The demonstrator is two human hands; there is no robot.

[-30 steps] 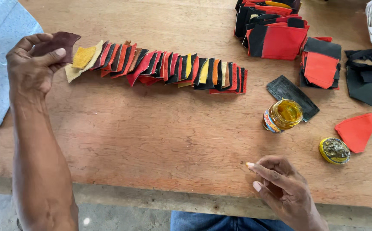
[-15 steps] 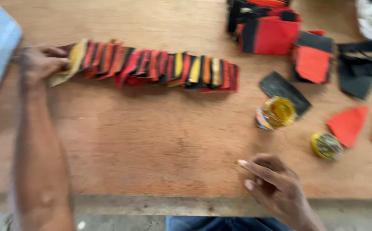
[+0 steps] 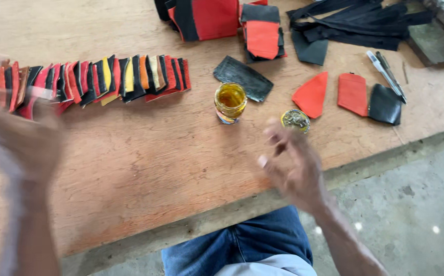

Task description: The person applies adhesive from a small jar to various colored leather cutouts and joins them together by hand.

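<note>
Nearest, the blurred right hand (image 3: 293, 163) hovers open-fingered over the rough wooden table (image 3: 145, 168); the left hand (image 3: 20, 138) is too smeared to tell its grip. Beyond lies one glass jar (image 3: 230, 102) of amber liquid, its round lid (image 3: 295, 120), then a long overlapping row of red, black and yellow leather pieces (image 3: 99, 79).

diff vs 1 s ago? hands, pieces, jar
Left hand let go the dark piece it held up and dropped to the left end of the overlapped row of pieces, now blurred and apparently empty. Right hand rose off the table edge toward the lid. Row, jar and lid unmoved.
</note>
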